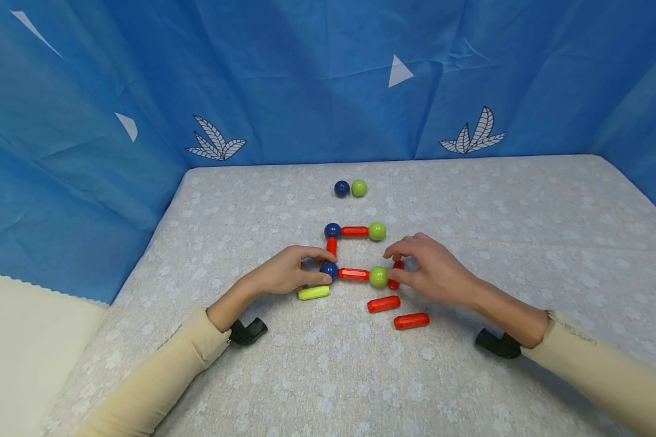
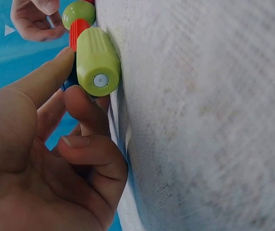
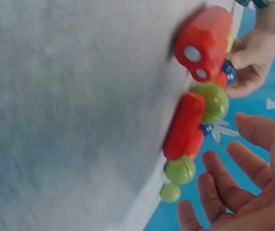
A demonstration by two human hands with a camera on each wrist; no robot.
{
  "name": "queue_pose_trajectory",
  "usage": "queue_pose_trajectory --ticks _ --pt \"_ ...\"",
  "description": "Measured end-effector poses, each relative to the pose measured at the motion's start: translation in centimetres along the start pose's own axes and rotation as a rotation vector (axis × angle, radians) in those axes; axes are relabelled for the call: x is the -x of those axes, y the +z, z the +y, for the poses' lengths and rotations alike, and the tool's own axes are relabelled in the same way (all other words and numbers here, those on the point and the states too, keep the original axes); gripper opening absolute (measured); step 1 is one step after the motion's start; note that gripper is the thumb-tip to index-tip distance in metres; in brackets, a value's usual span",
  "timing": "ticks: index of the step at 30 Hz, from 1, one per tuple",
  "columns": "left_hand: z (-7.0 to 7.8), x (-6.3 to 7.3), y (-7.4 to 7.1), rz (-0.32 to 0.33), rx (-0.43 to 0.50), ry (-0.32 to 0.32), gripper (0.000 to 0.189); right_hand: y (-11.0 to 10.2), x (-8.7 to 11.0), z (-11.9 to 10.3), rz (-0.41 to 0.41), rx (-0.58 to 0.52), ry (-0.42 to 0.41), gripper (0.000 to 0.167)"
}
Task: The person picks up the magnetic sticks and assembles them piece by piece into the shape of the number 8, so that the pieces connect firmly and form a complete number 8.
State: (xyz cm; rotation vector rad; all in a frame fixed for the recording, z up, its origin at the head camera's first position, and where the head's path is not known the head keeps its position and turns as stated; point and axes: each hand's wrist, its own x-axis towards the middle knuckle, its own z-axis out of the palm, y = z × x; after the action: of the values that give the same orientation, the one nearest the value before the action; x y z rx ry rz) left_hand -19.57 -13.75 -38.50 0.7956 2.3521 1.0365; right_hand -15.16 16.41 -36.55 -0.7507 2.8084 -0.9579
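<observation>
On the table a joined frame of magnetic balls and rods has two blue balls at its left and green balls at its right ends. My left hand [image 1: 287, 270] pinches the near blue ball [image 1: 329, 271] between thumb and fingers. From that ball a red rod [image 1: 353, 274] runs to the near green ball [image 1: 378, 277]. My right hand [image 3: 253, 178] hovers beside this ball, fingers spread, holding nothing. A loose red rod [image 3: 185, 126] lies between the right hand and the ball. The far blue ball [image 1: 332, 230] and far green ball [image 1: 377, 231] are joined by another red rod [image 1: 355, 231].
A yellow-green rod [image 1: 314, 293] lies just below the left hand. Two more red rods, one nearer the frame [image 1: 384, 304] and one further right [image 1: 412, 321], lie in front. At the back sit a spare blue ball [image 1: 341, 189] and green ball [image 1: 359, 188]. Blue cloth [image 1: 328, 79] hangs behind.
</observation>
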Motion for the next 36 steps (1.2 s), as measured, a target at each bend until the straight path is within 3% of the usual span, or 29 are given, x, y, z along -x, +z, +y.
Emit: queue_pose_trajectory --ticks 6,13,36 --pt "0.0 0.1 0.0 0.004 0.0 0.0 0.039 -0.8 0.2 0.2 -0.069 0.024 0.043 0.024" --pt "0.0 0.1 0.0 0.007 -0.001 0.009 0.038 -0.2 0.4 0.9 -0.163 -0.021 0.084 0.03" --pt "-0.1 0.1 0.0 0.009 0.006 0.006 0.039 0.1 0.0 1.3 -0.158 -0.023 0.091 0.029"
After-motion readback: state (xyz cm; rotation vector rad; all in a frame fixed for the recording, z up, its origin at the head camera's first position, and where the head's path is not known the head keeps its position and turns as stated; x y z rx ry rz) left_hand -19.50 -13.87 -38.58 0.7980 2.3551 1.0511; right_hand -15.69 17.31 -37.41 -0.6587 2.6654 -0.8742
